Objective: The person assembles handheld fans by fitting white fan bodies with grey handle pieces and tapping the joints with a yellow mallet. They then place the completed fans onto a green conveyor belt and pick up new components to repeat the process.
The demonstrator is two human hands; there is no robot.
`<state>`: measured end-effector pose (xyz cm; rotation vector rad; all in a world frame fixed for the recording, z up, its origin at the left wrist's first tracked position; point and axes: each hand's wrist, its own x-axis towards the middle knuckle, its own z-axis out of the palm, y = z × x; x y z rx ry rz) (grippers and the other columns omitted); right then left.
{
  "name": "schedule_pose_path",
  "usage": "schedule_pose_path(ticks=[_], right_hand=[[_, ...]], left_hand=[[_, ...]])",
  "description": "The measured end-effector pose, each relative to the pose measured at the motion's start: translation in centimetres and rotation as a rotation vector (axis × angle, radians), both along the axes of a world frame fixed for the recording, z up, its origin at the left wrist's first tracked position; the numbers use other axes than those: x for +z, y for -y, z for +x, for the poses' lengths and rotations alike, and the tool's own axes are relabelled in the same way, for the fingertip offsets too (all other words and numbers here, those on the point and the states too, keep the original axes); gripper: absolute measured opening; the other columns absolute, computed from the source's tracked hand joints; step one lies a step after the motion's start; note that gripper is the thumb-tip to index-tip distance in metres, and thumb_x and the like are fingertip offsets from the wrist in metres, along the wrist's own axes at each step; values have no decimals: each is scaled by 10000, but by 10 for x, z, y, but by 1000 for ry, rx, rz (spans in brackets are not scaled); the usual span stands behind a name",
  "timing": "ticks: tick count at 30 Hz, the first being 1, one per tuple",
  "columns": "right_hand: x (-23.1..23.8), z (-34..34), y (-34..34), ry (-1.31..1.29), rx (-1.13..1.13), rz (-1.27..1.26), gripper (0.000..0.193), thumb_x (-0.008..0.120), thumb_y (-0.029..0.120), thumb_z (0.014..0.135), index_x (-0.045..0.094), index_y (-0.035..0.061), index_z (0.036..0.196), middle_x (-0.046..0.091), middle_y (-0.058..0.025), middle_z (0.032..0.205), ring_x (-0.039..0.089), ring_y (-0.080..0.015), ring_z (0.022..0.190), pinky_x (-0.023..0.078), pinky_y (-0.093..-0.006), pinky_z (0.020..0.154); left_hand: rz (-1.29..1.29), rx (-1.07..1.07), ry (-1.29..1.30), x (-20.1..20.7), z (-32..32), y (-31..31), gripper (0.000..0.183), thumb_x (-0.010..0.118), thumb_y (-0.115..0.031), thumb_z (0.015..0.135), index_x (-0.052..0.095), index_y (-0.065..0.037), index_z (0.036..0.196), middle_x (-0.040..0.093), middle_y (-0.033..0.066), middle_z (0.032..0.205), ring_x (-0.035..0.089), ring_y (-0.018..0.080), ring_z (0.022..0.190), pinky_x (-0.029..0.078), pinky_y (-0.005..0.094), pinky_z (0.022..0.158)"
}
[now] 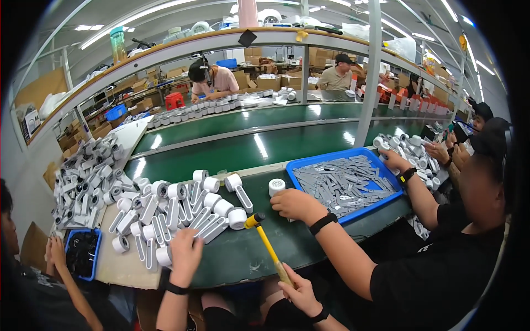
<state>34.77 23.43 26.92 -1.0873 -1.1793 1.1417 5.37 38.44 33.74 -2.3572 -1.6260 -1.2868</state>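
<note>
A small mallet (pixel 268 243) with a yellow shaft, tan grip and black-tipped head is held upright, leaning left, in my right hand (pixel 301 293). Its head is just beside a round white end of a part. My left hand (pixel 186 255) reaches over the near side of a pile of white-and-grey handheld-fan bodies (pixel 174 212), fingers stretched forward. Nothing shows in that hand, though its palm side is hidden. One white round-headed piece (pixel 164 256) lies right beside it. The fan bodies have round heads and slotted grey handles.
A blue tray (pixel 343 153) of grey strips stands at right. A co-worker's hand (pixel 298 205) rests by a white cylinder (pixel 276 187). More fan parts (pixel 91 185) heap at left, near a blue bin (pixel 98 259) of black pieces. A green conveyor (pixel 221 146) and metal post (pixel 369 83) lie beyond.
</note>
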Motion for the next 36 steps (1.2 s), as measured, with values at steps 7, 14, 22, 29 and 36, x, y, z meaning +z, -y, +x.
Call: schedule_pose_path(ticks=[7, 14, 22, 29, 36], right_hand=[[8, 7, 30, 86, -2, 67, 606, 640, -25, 897, 431, 35, 1463, 616, -21, 797, 540, -54, 591, 440, -196, 526], [17, 26, 57, -35, -195, 23, 609, 600, -48, 897, 391, -11, 1468, 622, -63, 822, 534, -72, 557, 426, -207, 475], [16, 42, 79, -106, -287, -44, 591, 621, -65, 883, 435, -17, 1443, 586, -12, 760, 514, -48, 553, 421, -199, 496], [9, 50, 69, 39, -173, -60, 615, 596, -38, 899, 382, -7, 1475, 608, -28, 799, 526, -55, 554, 419, -194, 485], [23, 34, 37, 383, 18, 59, 591, 646, -27, 868, 468, 8, 1429, 598, -14, 769, 519, -51, 587, 429, -205, 534]], left_hand=[[-170, -320, -42, -13, 107, 21, 305, 705, -161, 820, 664, -52, 1102, 629, 167, 1111, 573, 361, 1072, 489, 436, 898], [-202, -405, 97, -75, 226, -53, 467, 737, -322, 789, 654, -105, 1194, 402, 204, 1432, 493, 397, 1191, 470, 454, 932], [-237, -180, -236, -70, 255, -59, 316, 747, -142, 748, 590, -100, 1019, 355, 241, 1482, 501, 431, 1056, 512, 452, 873], [-100, -517, 126, -58, 164, -19, 319, 709, -72, 802, 513, -72, 1054, 367, 301, 1436, 447, 482, 1247, 441, 493, 983], [-316, -201, 315, -53, 63, 44, 413, 725, -139, 841, 595, -38, 1220, 680, 172, 955, 653, 353, 894, 516, 418, 788]])
